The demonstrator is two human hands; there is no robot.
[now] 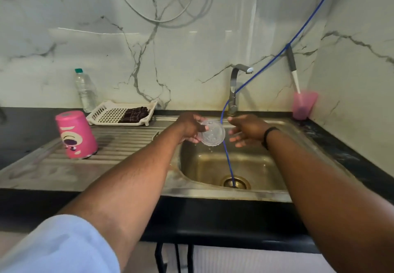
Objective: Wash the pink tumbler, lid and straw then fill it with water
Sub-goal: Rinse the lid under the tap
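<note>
- The left hand (188, 127) holds the clear round plastic lid (211, 133) over the steel sink (226, 161), fingers curled round its rim.
- The right hand (245, 130) hovers just beside it, fingers loosely spread, holding nothing.
- The pink cartoon-printed tumbler (75, 134) stands upside down on the ribbed drainboard (119, 142).
- A faint streak there may be the straw.

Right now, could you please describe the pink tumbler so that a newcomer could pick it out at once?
Start at the steel sink basin and look left onto its ribbed steel draining board. There the pink cylindrical tumbler stands upside down, in front of the white slotted plastic tray. Unlike the translucent pink cup at the far right corner, it is opaque and bears a cartoon face.
</note>
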